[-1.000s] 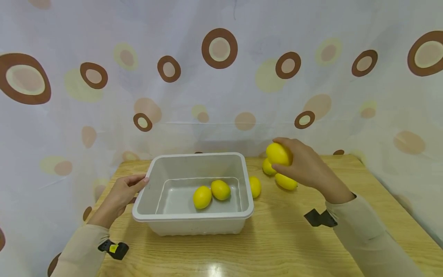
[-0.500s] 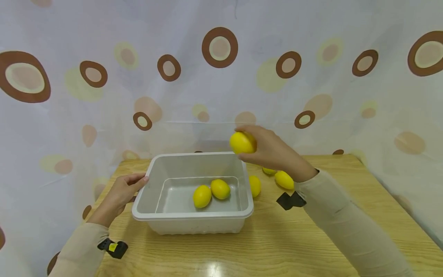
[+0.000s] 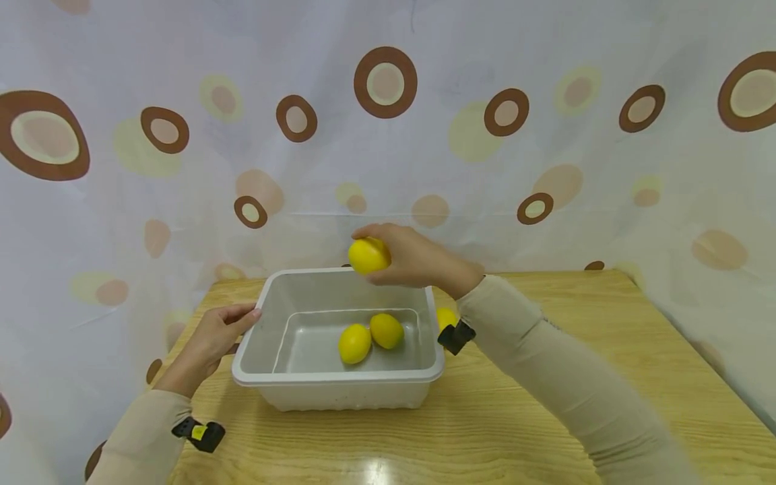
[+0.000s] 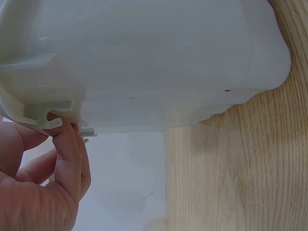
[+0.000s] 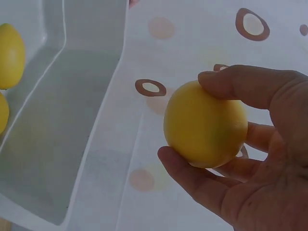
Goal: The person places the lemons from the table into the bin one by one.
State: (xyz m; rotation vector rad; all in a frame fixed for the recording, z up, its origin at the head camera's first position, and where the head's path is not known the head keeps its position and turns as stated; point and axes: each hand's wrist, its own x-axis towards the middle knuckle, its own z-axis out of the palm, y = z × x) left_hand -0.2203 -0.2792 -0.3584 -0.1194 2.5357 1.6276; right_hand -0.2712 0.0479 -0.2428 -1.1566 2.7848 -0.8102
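My right hand (image 3: 409,258) grips a yellow lemon (image 3: 368,256) above the back rim of a white plastic bin (image 3: 337,378). In the right wrist view the thumb and fingers curl round the lemon (image 5: 204,124), with the bin's edge to its left. Two more lemons lie side by side on the bin floor, a plain yellow lemon (image 3: 354,344) and one with a greenish end (image 3: 386,331). My left hand (image 3: 213,338) holds the bin's left rim, thumb on top. From the left wrist view, its fingers (image 4: 67,159) curl under the rim's corner.
The bin stands on a light wooden table (image 3: 558,404). Just right of it, a lemon (image 3: 447,318) is partly hidden by the right wrist's black camera mount (image 3: 456,336). A white curtain with brown rings (image 3: 388,168) hangs behind the table.
My right hand has carried the lemon leftward from the table's right side to over the bin's back rim. The forearm now covers the lemons at the back right. The left hand stays put.
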